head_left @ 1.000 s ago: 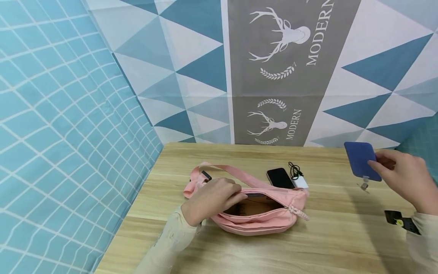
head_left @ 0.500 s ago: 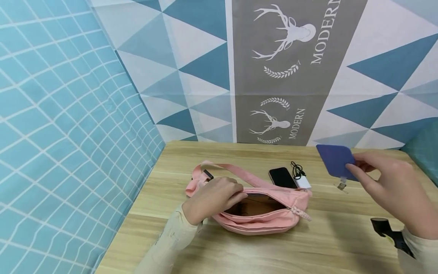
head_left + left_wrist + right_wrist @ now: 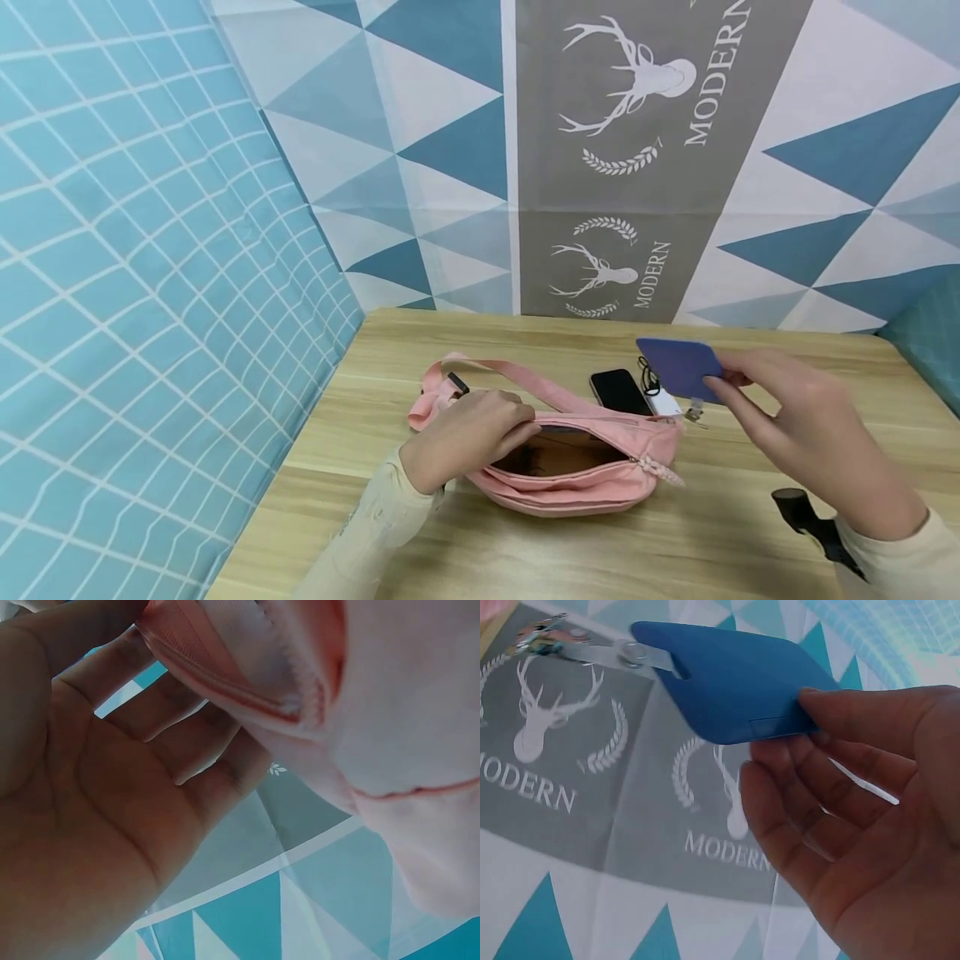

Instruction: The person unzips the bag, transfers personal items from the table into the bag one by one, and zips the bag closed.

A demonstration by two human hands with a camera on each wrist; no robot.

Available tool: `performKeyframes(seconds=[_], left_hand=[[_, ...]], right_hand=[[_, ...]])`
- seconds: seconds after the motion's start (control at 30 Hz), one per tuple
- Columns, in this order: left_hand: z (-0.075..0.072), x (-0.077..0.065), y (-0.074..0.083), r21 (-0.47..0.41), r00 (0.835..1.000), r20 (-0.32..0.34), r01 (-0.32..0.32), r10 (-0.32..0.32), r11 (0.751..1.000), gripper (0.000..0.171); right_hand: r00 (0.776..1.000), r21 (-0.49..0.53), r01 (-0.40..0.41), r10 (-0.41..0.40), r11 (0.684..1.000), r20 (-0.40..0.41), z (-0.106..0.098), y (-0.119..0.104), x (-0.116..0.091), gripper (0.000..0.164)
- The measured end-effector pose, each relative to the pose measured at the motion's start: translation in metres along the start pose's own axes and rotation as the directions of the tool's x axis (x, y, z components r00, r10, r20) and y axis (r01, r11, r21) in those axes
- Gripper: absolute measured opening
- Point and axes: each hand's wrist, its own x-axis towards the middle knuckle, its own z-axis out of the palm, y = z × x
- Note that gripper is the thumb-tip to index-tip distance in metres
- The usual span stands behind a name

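Observation:
A pink belt bag (image 3: 570, 492) lies on the table with its main zip undone and its brown lining showing. My left hand (image 3: 468, 437) holds the left end of the bag's opening; in the left wrist view my fingers (image 3: 172, 697) reach behind the zipped edge (image 3: 225, 697). Between thumb and fingers, my right hand (image 3: 802, 425) pinches a blue badge holder (image 3: 678, 367) by one edge, up in the air right of the bag. From the badge holder a clear strap with a metal clip (image 3: 696, 410) dangles; the right wrist view shows the strap (image 3: 634, 654) through its slot.
Behind the bag lie a black phone (image 3: 618, 390) and a white block (image 3: 663, 403) with a coiled black cable (image 3: 649, 377). The bag's pink strap (image 3: 525, 383) loops over the wooden table (image 3: 337, 433) at the back left. Patterned cloth stands behind and on the left.
My right hand has carried the blue badge holder leftward, from the far right to near the bag's right end, and it now looks more tilted. My left hand keeps its place on the bag.

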Motion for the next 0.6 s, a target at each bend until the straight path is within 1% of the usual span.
performKeyframes(seconds=[0.07,0.13,0.17,0.3,0.47,0.6], left_hand=[[-0.001,0.0,0.001,0.003,1.0,0.002,0.005,-0.005,1.0,0.029],[-0.001,0.0,0.001,0.007,1.0,0.004,0.006,-0.006,1.0,0.029],[-0.001,0.0,0.002,0.008,1.0,0.005,0.006,-0.006,1.0,0.029],[-0.002,-0.001,0.002,0.0,1.0,-0.002,0.007,-0.007,1.0,0.03],[-0.005,-0.002,0.003,-0.04,1.0,-0.011,0.015,-0.015,0.999,0.03],[-0.007,-0.003,0.003,-0.043,1.0,-0.022,0.015,-0.016,0.999,0.032]], right_hand=[[1.0,0.033,0.028,-0.027,0.999,-0.012,0.004,-0.004,0.001,0.033],[0.997,0.065,0.059,-0.056,0.996,-0.043,0.008,-0.009,0.003,0.048],[0.996,0.079,0.071,-0.067,0.994,-0.058,0.009,-0.011,0.004,0.05],[0.989,0.119,0.105,-0.091,0.987,-0.112,0.012,-0.022,0.006,0.046],[0.987,0.149,0.11,-0.09,0.983,-0.132,0.011,-0.035,0.006,0.046],[0.977,0.206,0.171,-0.138,0.964,-0.165,0.015,-0.046,0.007,0.039]])
